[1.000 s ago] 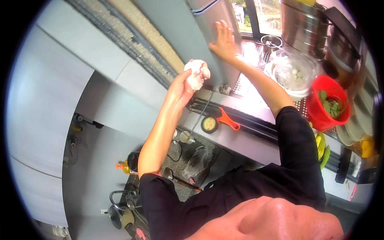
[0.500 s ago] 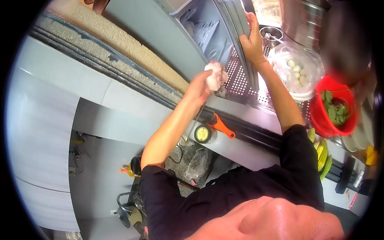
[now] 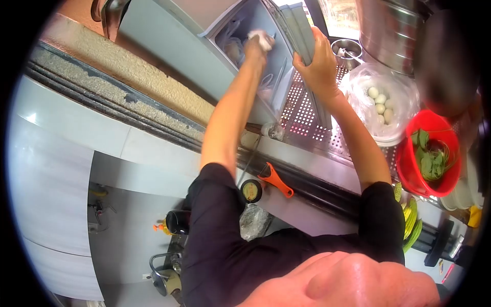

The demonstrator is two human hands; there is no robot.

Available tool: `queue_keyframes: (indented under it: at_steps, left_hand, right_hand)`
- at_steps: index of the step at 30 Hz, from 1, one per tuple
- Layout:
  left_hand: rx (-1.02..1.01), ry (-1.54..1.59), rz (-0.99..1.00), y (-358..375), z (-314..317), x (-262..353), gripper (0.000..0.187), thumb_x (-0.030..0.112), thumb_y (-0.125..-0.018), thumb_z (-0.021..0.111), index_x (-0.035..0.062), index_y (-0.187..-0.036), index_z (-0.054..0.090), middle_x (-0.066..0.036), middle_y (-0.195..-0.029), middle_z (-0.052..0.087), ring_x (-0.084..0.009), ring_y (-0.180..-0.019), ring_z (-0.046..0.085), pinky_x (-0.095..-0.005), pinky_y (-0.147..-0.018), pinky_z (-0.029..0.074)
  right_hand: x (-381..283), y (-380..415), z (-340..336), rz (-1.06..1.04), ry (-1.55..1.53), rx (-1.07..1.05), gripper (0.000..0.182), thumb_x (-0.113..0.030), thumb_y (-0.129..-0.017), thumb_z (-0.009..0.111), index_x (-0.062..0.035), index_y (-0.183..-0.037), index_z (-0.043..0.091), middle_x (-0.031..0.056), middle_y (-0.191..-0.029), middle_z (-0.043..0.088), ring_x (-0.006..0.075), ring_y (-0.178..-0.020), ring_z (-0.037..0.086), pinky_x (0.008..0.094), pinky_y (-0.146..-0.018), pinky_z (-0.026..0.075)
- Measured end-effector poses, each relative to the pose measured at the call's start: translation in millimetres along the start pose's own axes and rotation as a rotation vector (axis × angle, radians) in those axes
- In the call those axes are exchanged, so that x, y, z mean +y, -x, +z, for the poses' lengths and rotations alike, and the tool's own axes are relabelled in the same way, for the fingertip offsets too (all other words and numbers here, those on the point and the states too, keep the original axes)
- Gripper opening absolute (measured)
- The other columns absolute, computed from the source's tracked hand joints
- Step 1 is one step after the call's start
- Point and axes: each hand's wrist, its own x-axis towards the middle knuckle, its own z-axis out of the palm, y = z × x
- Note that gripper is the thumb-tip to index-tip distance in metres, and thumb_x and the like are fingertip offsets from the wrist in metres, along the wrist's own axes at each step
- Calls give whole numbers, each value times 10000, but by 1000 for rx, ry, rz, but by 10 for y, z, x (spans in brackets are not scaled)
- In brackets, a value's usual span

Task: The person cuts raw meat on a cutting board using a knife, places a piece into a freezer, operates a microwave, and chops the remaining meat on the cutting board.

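Note:
My left hand (image 3: 254, 53) is closed on a pale pinkish-white bundle (image 3: 263, 39) and reaches inside the open fridge (image 3: 166, 53). Blur hides what the bundle is made of. Around it in the compartment are plastic bags (image 3: 232, 50). My right hand (image 3: 322, 66) grips the edge of the fridge door (image 3: 300, 38), thumb on one face and fingers over the other, and the door stands swung out. Just right of that forearm sits a clear plastic bag of pale eggs (image 3: 380, 102).
A red basin (image 3: 406, 171) with leafy greens (image 3: 432, 158) stands at the right, near bitter melons (image 3: 410, 220). A metal cup (image 3: 347, 49) is behind the egg bag. An orange peeler (image 3: 277, 181) and a round-lidded jar (image 3: 250, 191) lie close to my body.
My left hand has moved forward from outside the fridge into its compartment, carrying the bundle. My right hand keeps its hold on the door, and the view has shifted slightly.

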Motion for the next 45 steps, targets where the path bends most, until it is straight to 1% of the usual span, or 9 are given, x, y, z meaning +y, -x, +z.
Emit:
queue_keyframes:
  at_steps: [2,5,11,14,15,19,25,36,45]
  left_hand:
    - [-51,165,99,-183,-79,-24,271,43,-889,487,14,-1136,596,-130,-948,640,-228,-778,642,-367,-669,550]
    - [84,-803,317,-51,-162,-119,285,63,-929,453,99,-1179,583,-76,-872,601,-166,-775,556,-298,-658,489]
    - [-429,-583,-39,2348,-112,10,381,78,-939,493,-12,-1307,531,-74,-1144,628,-160,-1031,601,-274,-857,482]
    - [-416,-503,-71,3423,-473,495,300,90,-975,502,-9,-1252,558,-68,-1081,648,-134,-1024,602,-287,-901,487]
    - [-342,-503,-45,3762,-652,657,269,112,-990,503,-5,-1225,566,-62,-1065,646,-128,-1005,598,-288,-896,486]
    - [76,-504,84,5299,-1506,888,198,211,-1023,523,21,-1012,577,-21,-912,615,-99,-858,565,-271,-820,475]
    - [817,-387,220,8133,-2490,349,311,317,-1039,473,86,-847,557,-4,-803,573,-94,-739,519,-273,-713,451]
    - [1498,-35,558,11819,-2071,-202,256,259,-1027,488,82,-868,581,-12,-801,585,-111,-722,529,-263,-711,451]
    - [2067,54,880,13740,-1527,-615,240,229,-1020,474,87,-852,569,-18,-776,586,-109,-694,524,-252,-665,443]
  right_hand:
    - [8,-2,-24,13,-9,-8,692,-86,-737,719,45,-1343,412,219,-1257,557,378,-1132,577,423,-952,480]
    - [16,7,-23,31,-38,-44,694,-81,-744,715,51,-1352,406,233,-1273,542,392,-1150,564,422,-966,471]
    - [-179,131,203,-12,-14,-53,757,-159,-788,726,50,-1414,356,247,-1344,489,390,-1245,481,426,-1060,384]
    - [-313,309,490,80,-198,-128,758,-189,-808,734,34,-1426,356,205,-1397,463,315,-1280,457,384,-1062,370]
    - [-483,316,472,16,-269,-127,720,-214,-799,727,39,-1384,393,220,-1383,425,372,-1308,386,454,-1122,261]
    - [-1138,409,149,-50,-480,-393,640,-91,-896,670,-4,-1438,342,161,-1440,420,284,-1362,369,420,-1146,237]
    - [-2529,661,-458,-463,-701,-744,355,-12,-961,523,-14,-1314,488,193,-1437,454,333,-1347,430,451,-1126,357]
    - [-6421,2821,-1725,-653,-1374,-1500,198,109,-826,526,29,-997,587,183,-1208,627,309,-1166,576,376,-995,430]
    - [-8360,4052,-2865,-993,-1742,-1850,204,72,-809,576,24,-1003,614,136,-1136,659,297,-1030,616,344,-910,473]
